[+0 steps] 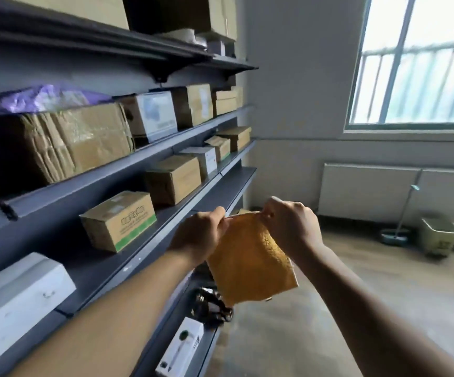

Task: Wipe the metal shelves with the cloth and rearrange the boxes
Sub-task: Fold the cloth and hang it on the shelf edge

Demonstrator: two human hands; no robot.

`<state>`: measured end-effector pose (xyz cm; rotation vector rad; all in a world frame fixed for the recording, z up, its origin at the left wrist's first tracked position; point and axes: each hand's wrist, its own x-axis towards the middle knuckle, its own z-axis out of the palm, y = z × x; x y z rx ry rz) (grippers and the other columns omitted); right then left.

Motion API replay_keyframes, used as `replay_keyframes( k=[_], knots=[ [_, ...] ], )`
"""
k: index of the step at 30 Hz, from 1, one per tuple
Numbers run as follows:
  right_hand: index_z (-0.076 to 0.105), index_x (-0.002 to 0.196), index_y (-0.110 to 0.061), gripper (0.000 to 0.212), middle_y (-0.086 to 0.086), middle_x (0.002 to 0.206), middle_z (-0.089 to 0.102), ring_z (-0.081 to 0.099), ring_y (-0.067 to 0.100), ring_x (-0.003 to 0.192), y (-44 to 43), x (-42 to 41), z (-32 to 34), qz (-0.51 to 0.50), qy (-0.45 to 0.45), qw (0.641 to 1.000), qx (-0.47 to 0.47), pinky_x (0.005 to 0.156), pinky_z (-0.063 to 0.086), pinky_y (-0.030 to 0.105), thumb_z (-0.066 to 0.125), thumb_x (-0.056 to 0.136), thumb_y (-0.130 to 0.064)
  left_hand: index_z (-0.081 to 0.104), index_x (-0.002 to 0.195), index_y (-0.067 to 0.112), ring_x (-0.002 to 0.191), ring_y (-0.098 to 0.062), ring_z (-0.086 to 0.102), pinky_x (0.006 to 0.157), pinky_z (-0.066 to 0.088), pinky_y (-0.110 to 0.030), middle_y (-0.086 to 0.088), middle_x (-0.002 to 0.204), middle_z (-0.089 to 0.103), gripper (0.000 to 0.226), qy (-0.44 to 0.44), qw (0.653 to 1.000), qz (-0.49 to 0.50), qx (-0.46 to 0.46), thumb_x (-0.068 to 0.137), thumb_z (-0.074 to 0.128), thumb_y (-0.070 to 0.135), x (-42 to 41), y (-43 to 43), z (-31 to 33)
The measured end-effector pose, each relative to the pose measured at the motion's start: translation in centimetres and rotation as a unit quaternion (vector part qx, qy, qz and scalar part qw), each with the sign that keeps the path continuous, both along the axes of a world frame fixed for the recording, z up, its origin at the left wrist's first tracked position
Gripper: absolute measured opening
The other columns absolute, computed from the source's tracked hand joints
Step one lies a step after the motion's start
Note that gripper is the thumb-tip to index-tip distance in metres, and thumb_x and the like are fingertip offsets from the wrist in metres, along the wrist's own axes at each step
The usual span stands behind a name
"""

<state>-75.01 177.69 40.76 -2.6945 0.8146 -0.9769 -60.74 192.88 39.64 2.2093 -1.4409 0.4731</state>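
An orange-yellow cloth (250, 259) hangs in the air in front of the grey metal shelves (117, 257). My left hand (198, 235) pinches its upper left corner and my right hand (288, 224) pinches its upper right corner, stretching the top edge between them. The cloth touches no shelf. On the shelf beside my left hand stand a cardboard box with green print (120, 220), a plain brown box (174, 178) and a white box (207, 159). A large taped carton (57, 142) sits one shelf higher.
A white box (14, 303) lies at the lower left and a white printed box (182, 349) on the lowest shelf. More cartons fill the top shelves. At the right, under the window, a mop (399, 221) and a small bin (440, 235) stand on the floor.
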Motion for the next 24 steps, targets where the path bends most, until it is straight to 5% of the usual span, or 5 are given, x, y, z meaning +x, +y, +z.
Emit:
replay_keyframes(
  k=[5, 10, 16, 24],
  knots=[
    [0.071, 0.099, -0.022, 0.020, 0.004, 0.090, 0.075, 0.070, 0.031, 0.080, -4.7, -2.5, 5.1, -0.042, -0.022, 0.998, -0.050, 0.064, 0.045, 0.030, 0.063, 0.098, -0.040, 0.059, 0.095, 0.017, 0.061, -0.012, 0.061, 0.054, 0.046, -0.018, 0.005, 0.072, 0.060, 0.032, -0.054, 0.997, -0.055, -0.013, 0.105, 0.042, 0.043, -0.4, -5.8, 5.8],
    [0.069, 0.097, -0.023, 0.024, 0.005, 0.089, 0.075, 0.070, 0.034, 0.083, -9.7, -1.3, 7.4, -0.071, -0.030, 0.994, -0.072, 0.067, 0.050, 0.035, 0.064, 0.096, -0.046, 0.061, 0.094, 0.016, 0.060, -0.009, 0.060, 0.058, 0.048, -0.016, 0.009, 0.069, 0.054, 0.060, -0.049, 0.992, -0.108, -0.039, 0.093, 0.023, 0.061, 0.9, -11.1, 8.5],
    [0.067, 0.098, -0.023, 0.021, 0.002, 0.091, 0.073, 0.069, 0.032, 0.087, -17.4, 3.9, 8.3, -0.089, -0.013, 0.991, -0.099, 0.069, 0.050, 0.035, 0.060, 0.096, -0.042, 0.059, 0.094, 0.021, 0.067, -0.011, 0.064, 0.068, 0.059, -0.028, 0.008, 0.073, 0.058, 0.020, -0.073, 0.988, -0.120, -0.058, 0.102, 0.053, 0.038, 7.9, -20.7, 8.9],
    [0.067, 0.098, -0.023, 0.027, 0.001, 0.093, 0.073, 0.068, 0.031, 0.091, -32.2, 12.3, 10.1, -0.111, -0.002, 0.989, -0.099, 0.066, 0.036, 0.032, 0.058, 0.098, -0.048, 0.061, 0.094, 0.023, 0.069, -0.010, 0.069, 0.070, 0.061, -0.030, 0.006, 0.077, 0.068, 0.015, -0.062, 0.986, -0.141, -0.061, 0.101, 0.058, 0.036, 17.9, -36.4, 10.7]
  ],
)
